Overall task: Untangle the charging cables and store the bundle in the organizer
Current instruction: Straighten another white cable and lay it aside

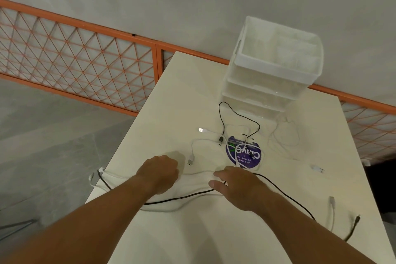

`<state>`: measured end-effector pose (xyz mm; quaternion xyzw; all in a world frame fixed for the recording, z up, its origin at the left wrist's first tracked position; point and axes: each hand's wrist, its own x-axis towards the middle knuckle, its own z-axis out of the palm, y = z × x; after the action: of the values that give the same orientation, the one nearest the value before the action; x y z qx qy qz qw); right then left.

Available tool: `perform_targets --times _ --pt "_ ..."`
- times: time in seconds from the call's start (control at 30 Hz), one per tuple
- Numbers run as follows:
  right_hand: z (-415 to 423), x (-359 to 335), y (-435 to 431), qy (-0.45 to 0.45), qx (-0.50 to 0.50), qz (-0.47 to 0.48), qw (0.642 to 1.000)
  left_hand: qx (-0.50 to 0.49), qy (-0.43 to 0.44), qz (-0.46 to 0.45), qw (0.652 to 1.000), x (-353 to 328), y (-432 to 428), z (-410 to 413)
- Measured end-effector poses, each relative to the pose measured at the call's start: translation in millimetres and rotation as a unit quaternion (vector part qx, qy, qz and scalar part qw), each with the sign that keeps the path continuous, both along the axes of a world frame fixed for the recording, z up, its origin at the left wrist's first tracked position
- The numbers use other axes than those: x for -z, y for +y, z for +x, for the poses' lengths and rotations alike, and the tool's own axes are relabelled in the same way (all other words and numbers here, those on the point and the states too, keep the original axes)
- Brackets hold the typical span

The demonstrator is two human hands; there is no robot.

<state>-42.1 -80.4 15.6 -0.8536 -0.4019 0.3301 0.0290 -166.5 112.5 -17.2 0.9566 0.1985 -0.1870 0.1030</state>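
Several thin black and white charging cables (202, 130) lie crossed on the cream table (171, 92), near the white translucent plastic drawer organizer (276, 66). Untangling is in hand: the left hand (159, 170) is curled, its grip hidden, so I cannot tell; the right hand (233, 184) is relaxed, seemingly resting on them. Next, separate and gather the strands

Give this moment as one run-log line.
cables: tangled on table | left hand: curled, grip unclear | right hand: open over black cable | organizer: behind cables
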Motion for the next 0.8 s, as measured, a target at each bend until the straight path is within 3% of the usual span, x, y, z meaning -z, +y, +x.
perform_targets --times 0.2,0.53,0.8 --pt "13 -3 -2 0.002 0.008 0.002 1.0 -0.088 -0.072 -0.025 0.993 12 -10 35" --pt "30 4 11 -0.002 -0.008 0.01 1.0 -0.152 -0.085 -0.019 0.985 20 -24 67" --pt "36 27 6 -0.104 -0.046 -0.048 0.992 -0.162 -0.063 -0.017 0.985 17 -34 76"
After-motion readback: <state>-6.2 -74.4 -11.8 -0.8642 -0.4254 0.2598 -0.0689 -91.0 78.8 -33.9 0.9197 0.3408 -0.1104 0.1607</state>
